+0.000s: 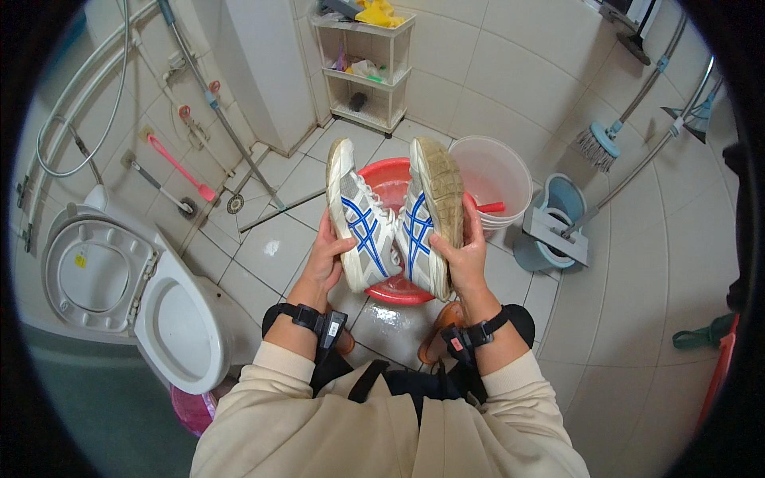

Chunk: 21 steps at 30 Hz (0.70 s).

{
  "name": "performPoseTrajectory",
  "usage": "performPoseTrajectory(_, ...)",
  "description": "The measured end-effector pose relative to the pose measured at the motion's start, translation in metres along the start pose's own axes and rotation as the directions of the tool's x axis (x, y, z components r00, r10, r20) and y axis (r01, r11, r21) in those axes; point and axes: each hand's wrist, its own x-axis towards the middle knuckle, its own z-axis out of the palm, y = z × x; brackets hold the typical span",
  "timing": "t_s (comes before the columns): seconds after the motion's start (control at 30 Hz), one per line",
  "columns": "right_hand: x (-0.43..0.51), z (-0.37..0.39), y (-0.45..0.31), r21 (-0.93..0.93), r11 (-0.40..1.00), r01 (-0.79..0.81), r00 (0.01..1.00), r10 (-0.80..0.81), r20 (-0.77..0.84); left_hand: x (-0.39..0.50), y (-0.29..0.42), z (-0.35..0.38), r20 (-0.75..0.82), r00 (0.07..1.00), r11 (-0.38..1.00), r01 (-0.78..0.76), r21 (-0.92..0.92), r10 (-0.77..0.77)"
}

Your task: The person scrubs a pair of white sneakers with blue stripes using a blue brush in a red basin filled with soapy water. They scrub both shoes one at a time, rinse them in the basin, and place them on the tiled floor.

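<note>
My left hand (326, 248) grips a white and grey sneaker (361, 230) with blue stripes, thumb on its side and fingers at its sole. A matching sneaker (418, 233) is gripped in my right hand (466, 251), and its worn, yellowish tread faces right. Both shoes are held side by side with their toes pointing away from me and their laces facing each other. Below them on the floor stands a red plastic basin (394, 293), largely hidden by the shoes.
Right of the basin stands a translucent bucket (502, 161) with a red handle showing. Farther right is a blue mop bucket (559, 197) below leaning mops. A toilet (203, 334) stands at left, a squeegee (239, 143) leans behind it, and a white shelf (370, 77) stands ahead.
</note>
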Motion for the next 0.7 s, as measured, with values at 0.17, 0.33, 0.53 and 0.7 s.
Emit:
performPoseTrajectory(0.17,0.005,-0.004,0.011,-0.129,0.987,0.094,0.995,-0.095,-0.006,0.004,0.002,0.001,0.007,1.0,0.999,-0.02,0.041,0.019)
performPoseTrajectory(0.33,0.011,-0.005,0.017,-0.287,0.951,0.113,0.984,-0.147,-0.101,0.015,0.009,0.01,-0.087,0.996,0.992,0.032,0.124,-0.021)
performPoseTrajectory(0.53,0.016,-0.001,0.007,-0.417,0.902,0.113,0.969,-0.193,-0.154,0.031,0.015,0.032,-0.081,0.996,0.948,-0.005,0.318,0.032)
performPoseTrajectory(0.7,0.016,0.0,-0.003,-0.488,0.867,0.104,0.979,-0.176,-0.103,0.034,0.013,0.042,-0.048,0.992,0.929,-0.089,0.359,0.114)
